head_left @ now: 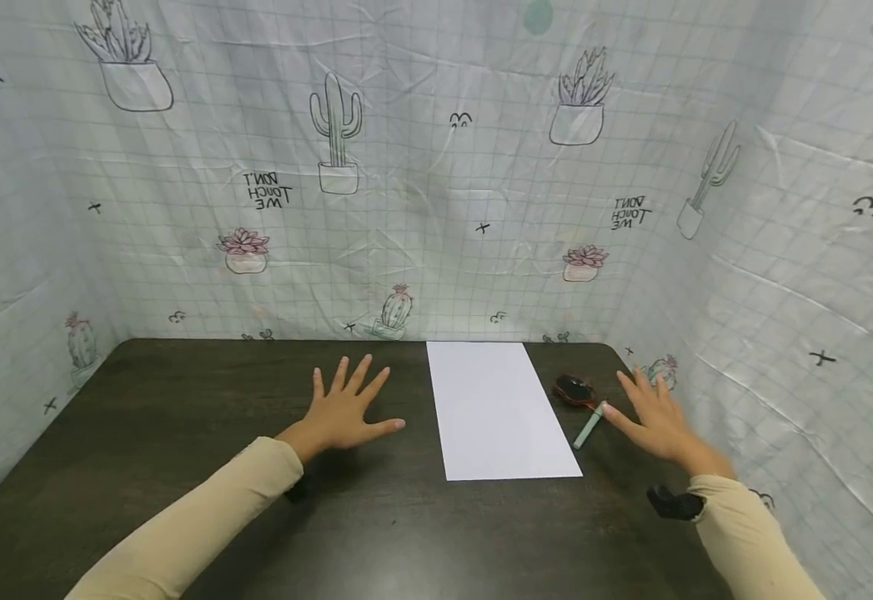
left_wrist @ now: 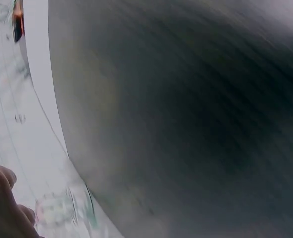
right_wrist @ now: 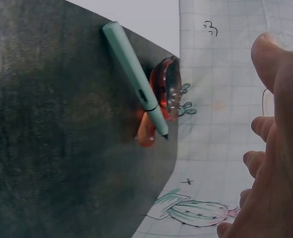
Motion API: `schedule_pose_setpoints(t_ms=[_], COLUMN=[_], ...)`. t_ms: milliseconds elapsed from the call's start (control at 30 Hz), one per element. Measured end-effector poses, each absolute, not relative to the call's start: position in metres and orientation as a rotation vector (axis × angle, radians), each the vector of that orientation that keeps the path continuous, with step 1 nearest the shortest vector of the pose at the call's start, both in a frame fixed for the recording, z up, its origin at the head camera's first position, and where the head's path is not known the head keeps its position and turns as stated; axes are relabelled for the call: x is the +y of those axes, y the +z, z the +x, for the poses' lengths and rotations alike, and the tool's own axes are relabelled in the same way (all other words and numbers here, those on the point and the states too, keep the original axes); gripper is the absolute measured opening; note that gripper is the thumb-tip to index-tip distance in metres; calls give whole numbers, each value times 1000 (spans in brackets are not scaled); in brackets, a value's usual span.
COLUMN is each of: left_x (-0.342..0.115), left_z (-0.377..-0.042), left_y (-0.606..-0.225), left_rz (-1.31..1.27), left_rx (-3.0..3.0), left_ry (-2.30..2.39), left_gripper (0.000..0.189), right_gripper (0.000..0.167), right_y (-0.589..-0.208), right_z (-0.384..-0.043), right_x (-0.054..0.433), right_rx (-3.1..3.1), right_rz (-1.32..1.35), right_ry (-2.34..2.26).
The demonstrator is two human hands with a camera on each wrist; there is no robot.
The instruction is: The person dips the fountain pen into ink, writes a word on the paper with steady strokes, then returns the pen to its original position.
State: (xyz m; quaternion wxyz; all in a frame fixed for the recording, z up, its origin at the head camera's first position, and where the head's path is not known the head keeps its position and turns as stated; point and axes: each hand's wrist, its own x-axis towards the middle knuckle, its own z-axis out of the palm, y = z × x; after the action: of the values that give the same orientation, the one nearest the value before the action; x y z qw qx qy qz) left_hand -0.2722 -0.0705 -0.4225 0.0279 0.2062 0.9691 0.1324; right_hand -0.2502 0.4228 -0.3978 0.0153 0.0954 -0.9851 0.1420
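Note:
In the head view my left hand (head_left: 340, 415) is held with fingers spread over the dark table, left of a white sheet of paper (head_left: 499, 412). To the right of that paper, my right hand (head_left: 657, 421) has its fingers apart and holds nothing. Nearest to it are a pale green pen (head_left: 589, 427) and a small hairbrush (head_left: 574, 389) with a dark oval head. In the right wrist view the pen (right_wrist: 129, 64) lies across the brush's orange see-through handle (right_wrist: 146, 131), its dark tip uncovered. Only part of my left hand (left_wrist: 7, 206) shows in the left wrist view.
The dark wooden table (head_left: 203, 392) is enclosed at the back and sides by a pale gridded curtain (head_left: 421, 192) printed with cacti. A black band (head_left: 674, 503) is at my right wrist. The paper reaches the table's back edge.

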Motion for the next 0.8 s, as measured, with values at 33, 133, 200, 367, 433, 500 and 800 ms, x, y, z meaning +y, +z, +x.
schedule_pose_setpoints(t_ms=[33,133,200,367,433,500,800], left_x=[-64,-46,-34,-8,0,5,20], left_z=[-272,-271,-270,-270,-270,-269,-265], left_y=[-424,-428,-431,-442,-445,-446,-444], left_rz=[650,684,717,814,839,856,905], left_rx=[2982,2947,2922,2869,2840,2810,2709], left_ry=[399,365,335,284,274,264,288], left_gripper=[92,92,92,93,92,92,89], right_gripper=[79,78,78,78,77,77,77], right_y=[-400,-406,-408,-413,-415,-416,-422], right_z=[-250,-248,-247,-245,-244,-244,-239], right_x=[423,424,425,426,427,426,424], right_rx=[-3066,-3058,-3055,-3041,-3041,-3035,-3030], right_rz=[293,288,273,255,256,256,223], right_ry=[434,447,474,511,506,511,600])
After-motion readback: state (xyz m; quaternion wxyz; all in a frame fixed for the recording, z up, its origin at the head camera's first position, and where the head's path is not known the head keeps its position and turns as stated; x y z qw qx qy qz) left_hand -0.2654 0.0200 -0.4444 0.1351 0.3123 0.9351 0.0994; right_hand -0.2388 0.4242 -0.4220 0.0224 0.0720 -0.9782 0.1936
